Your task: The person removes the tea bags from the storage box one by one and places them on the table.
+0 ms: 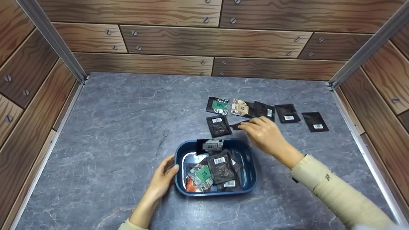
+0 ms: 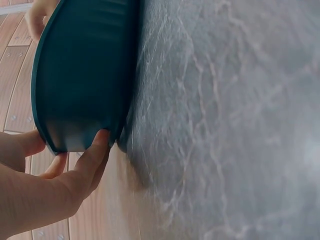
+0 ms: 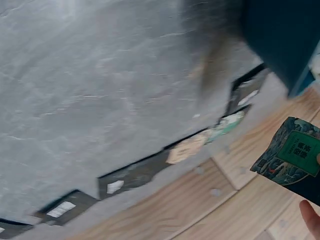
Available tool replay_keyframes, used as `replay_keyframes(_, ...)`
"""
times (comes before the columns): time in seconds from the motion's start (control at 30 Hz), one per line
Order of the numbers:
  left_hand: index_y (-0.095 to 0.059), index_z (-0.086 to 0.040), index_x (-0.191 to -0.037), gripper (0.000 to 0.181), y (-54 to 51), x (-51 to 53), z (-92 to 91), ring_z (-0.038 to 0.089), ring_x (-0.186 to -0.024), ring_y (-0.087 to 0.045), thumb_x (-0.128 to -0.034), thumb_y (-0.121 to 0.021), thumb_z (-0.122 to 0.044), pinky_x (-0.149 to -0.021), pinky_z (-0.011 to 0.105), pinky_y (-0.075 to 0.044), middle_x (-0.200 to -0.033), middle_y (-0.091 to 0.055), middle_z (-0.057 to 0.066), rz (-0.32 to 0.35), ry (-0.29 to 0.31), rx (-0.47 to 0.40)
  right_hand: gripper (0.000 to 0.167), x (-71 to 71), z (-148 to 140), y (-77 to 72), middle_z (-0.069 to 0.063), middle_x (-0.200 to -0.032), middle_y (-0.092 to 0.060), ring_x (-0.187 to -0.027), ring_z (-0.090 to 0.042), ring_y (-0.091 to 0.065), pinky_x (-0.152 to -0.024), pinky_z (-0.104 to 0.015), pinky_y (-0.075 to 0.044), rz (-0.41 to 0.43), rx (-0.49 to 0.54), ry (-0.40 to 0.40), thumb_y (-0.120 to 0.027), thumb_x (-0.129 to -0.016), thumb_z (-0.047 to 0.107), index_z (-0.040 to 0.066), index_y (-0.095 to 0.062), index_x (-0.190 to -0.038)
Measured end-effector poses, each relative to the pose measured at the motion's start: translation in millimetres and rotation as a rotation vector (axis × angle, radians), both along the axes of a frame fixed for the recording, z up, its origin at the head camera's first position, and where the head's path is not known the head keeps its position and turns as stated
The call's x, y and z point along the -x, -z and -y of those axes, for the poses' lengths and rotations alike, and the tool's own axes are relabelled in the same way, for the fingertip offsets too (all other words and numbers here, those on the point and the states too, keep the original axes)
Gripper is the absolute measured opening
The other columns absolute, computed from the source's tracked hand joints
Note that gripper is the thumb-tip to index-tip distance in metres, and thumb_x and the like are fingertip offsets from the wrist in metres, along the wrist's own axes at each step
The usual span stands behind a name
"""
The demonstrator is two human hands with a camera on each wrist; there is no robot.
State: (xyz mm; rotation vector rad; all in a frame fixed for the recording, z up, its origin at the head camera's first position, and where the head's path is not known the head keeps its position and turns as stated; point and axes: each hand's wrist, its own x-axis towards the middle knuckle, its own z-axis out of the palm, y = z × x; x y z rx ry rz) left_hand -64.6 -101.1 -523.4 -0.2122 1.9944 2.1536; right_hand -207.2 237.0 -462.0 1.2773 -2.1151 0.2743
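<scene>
While my left hand (image 1: 161,179) grips the blue bin (image 1: 247,166) at its left rim, my right hand (image 1: 264,133) pinches a sachet (image 3: 291,154) just beyond the bin; looks like laying-out, so next calls for lowering it flat.

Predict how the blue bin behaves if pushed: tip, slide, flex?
Likely slides rather than tips: the bin looks broad and low. Probably stiff: its walls show no bend under the left hand. Probably light too: its visible load is flat packets.
</scene>
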Motion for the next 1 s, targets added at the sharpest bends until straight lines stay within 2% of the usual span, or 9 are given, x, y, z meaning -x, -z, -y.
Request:
replay_keyframes(0.27,-0.032,0.010,-0.147,0.052,0.0,0.9,0.6,0.042,-0.129,-0.048,-0.1032,-0.051,-0.010,-0.095,0.042,-0.052,-0.144,-0.040,0.035,-0.047,0.022,-0.013,0.026,19.2,-19.6,23.7,-0.011,-0.092,-0.074,-0.078,-0.029,-0.065,-0.072,-0.043,-0.055,0.046,-0.062,0.089,-0.069,-0.081,-0.003,0.003,-0.072,-0.106)
replay_keyframes(0.5,-0.032,0.010,-0.147,0.051,1.3,-0.3,0.8,0.043,-0.129,-0.048,-0.1032,-0.051,-0.010,-0.096,0.042,-0.052,-0.144,-0.040,0.035,-0.047,0.020,-0.014,0.022,29.1,-26.6,45.0,-0.013,-0.090,-0.074,-0.076,-0.030,-0.066,-0.068,-0.042,-0.054,0.070,-0.081,0.096,-0.069,-0.083,-0.002,0.002,-0.073,-0.104)
replay_keyframes(0.73,-0.033,0.009,-0.147,0.052,0.7,-0.4,0.0,0.043,-0.130,-0.047,-0.1032,-0.051,-0.011,-0.097,0.043,-0.051,-0.145,-0.040,0.034,-0.032,0.011,-0.018,0.023,31.6,-30.9,59.9,-0.013,-0.089,-0.074,-0.077,-0.033,-0.066,-0.067,-0.046,-0.054,0.071,-0.133,0.086,-0.066,-0.083,-0.001,0.000,-0.072,-0.105)
replay_keyframes(1.0,-0.034,0.008,-0.147,0.051,1.0,-0.5,0.6,0.043,-0.130,-0.046,-0.1029,-0.052,-0.011,-0.098,0.042,-0.051,-0.145,-0.040,0.034,-0.021,0.010,-0.009,0.027,28.7,-31.8,67.7,-0.015,-0.109,-0.072,-0.089,-0.035,-0.067,-0.079,-0.053,-0.055,0.154,-0.246,0.128,-0.065,-0.085,-0.003,0.002,-0.071,-0.112)
